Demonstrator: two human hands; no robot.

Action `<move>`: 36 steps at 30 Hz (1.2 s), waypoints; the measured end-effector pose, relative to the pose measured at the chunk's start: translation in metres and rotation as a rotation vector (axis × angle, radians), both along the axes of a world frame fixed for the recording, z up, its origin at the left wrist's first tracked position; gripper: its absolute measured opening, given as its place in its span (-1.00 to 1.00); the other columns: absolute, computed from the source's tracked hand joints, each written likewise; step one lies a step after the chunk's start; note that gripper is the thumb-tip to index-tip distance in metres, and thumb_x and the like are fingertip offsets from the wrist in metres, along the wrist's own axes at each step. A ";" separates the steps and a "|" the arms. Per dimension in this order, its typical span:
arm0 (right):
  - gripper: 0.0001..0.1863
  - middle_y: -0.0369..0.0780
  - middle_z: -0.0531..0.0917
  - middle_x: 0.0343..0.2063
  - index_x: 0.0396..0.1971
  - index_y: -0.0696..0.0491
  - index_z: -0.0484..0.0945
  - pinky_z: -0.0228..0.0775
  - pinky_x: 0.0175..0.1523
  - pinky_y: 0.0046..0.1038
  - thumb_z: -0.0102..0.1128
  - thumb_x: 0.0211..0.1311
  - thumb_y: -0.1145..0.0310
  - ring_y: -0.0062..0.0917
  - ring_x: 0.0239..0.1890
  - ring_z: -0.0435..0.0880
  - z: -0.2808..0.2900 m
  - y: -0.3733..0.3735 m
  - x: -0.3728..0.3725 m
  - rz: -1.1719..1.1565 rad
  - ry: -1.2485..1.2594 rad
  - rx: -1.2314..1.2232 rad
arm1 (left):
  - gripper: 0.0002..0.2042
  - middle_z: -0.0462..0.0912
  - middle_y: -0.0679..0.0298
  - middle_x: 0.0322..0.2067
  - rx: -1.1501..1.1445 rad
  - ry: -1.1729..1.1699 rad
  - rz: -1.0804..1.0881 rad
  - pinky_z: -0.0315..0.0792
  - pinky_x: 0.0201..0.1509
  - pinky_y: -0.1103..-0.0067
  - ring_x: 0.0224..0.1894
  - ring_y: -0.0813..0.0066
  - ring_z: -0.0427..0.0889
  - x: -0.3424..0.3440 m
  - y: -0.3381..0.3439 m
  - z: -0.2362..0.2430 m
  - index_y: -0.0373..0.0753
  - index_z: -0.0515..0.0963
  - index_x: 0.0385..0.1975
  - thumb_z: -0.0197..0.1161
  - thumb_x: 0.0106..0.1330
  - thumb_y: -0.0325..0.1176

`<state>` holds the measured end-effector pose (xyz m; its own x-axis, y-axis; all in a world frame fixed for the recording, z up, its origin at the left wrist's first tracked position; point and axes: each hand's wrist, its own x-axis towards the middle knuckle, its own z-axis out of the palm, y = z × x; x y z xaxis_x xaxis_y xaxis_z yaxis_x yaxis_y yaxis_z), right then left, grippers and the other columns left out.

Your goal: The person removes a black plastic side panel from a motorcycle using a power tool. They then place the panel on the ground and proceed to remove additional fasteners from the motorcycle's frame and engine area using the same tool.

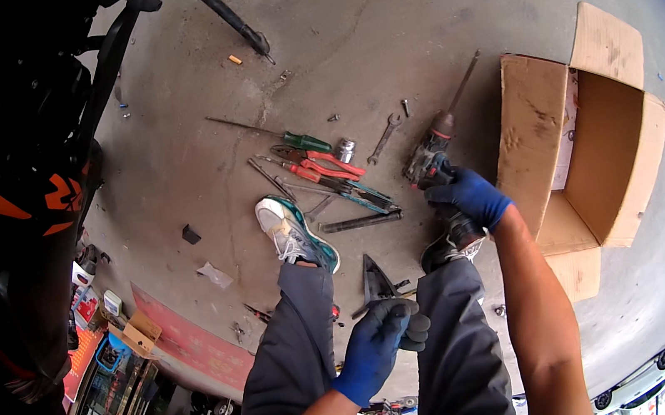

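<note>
My right hand, in a blue glove, is wrapped round the grip of a cordless drill. A long thin bit points from its chuck toward the far right. The drill's battery end is just above my right shoe. Over the gap between my legs, my left hand has its gloved fingers curled in; whatever they hold, if anything, is hidden. Beyond it lies a dark triangular plastic piece. Near my left shoe are a green-handled screwdriver, red-handled pliers and a dark bar.
An open cardboard box stands right of the drill. Past the tools lie a metal socket, a spanner and a bolt. A black and orange motorcycle fills the left, its stand reaching the concrete floor.
</note>
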<state>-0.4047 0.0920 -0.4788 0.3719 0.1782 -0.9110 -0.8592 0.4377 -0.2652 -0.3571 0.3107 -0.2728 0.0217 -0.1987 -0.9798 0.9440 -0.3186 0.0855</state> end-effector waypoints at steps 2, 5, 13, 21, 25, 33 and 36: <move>-0.63 -0.27 0.61 -0.43 -0.13 0.15 0.55 0.44 -0.35 -0.51 0.36 0.06 0.36 -0.60 -0.47 0.56 -0.005 -0.010 -0.003 -0.043 0.053 -0.005 | -0.72 0.63 0.17 -0.29 -0.039 -0.024 0.034 0.60 -0.17 0.50 -0.26 0.45 0.66 0.003 -0.002 0.002 -0.32 0.42 -0.01 0.08 0.43 -0.27; -0.44 -0.23 0.62 -0.24 0.05 0.21 0.42 0.46 -0.18 -0.52 0.39 0.00 0.47 -0.55 -0.27 0.59 -0.005 -0.020 -0.002 -0.044 0.125 0.005 | -0.70 0.61 0.22 -0.31 -0.032 -0.005 0.057 0.56 -0.21 0.57 -0.31 0.53 0.62 0.010 -0.007 0.005 -0.29 0.40 0.05 0.12 0.42 -0.30; -0.35 0.00 0.60 -0.10 0.09 0.16 0.37 0.43 0.02 -0.35 0.38 -0.09 0.44 -0.28 -0.05 0.59 -0.027 -0.002 -0.017 0.174 -0.067 -0.628 | -0.75 0.62 0.27 -0.45 -0.014 0.019 -0.044 0.48 -0.38 0.64 -0.47 0.63 0.57 0.019 -0.007 0.008 -0.28 0.46 -0.01 0.09 0.42 -0.31; -0.40 0.09 0.55 -0.03 0.14 0.12 0.33 0.41 0.09 -0.21 0.18 0.01 0.38 -0.02 0.02 0.54 -0.040 0.027 -0.018 0.279 0.037 -0.932 | -0.73 0.63 0.22 -0.43 -0.047 -0.006 -0.020 0.51 -0.37 0.61 -0.47 0.55 0.60 0.020 -0.005 0.006 -0.32 0.49 -0.15 0.08 0.43 -0.21; -0.51 0.04 0.57 -0.16 0.07 0.06 0.38 0.41 -0.01 -0.13 0.14 0.07 0.36 -0.06 -0.12 0.57 0.012 0.051 0.003 0.436 -0.003 -1.287 | -0.64 0.64 0.15 -0.38 0.041 -0.198 -0.018 0.57 -0.29 0.49 -0.43 0.39 0.65 0.031 0.002 0.002 -0.31 0.46 -0.13 0.00 0.44 -0.09; -0.66 0.07 0.61 -0.10 -0.14 0.10 0.56 0.42 0.09 -0.20 0.02 0.13 0.28 -0.09 0.00 0.58 0.015 0.165 -0.022 0.670 -0.039 -0.343 | -0.71 0.31 0.46 -0.54 0.275 -0.378 0.411 0.17 -0.36 0.63 -0.48 0.62 0.20 0.103 0.030 0.016 -0.17 0.49 -0.18 -0.07 0.49 -0.10; -0.62 0.10 0.59 -0.07 -0.10 0.15 0.59 0.45 0.07 -0.22 0.02 0.10 0.34 -0.10 0.01 0.59 0.022 0.221 -0.037 0.595 0.102 -0.117 | -0.66 0.64 0.21 -0.33 0.051 -0.420 0.312 0.48 -0.23 0.48 -0.36 0.40 0.57 0.121 0.049 0.027 -0.19 0.50 -0.15 -0.10 0.50 -0.07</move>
<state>-0.4419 0.3125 -0.4569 0.1493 0.2247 -0.9629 -0.9708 -0.1517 -0.1859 -0.2360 0.3597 -0.2458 0.4654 -0.0720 -0.8822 0.8823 -0.0414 0.4688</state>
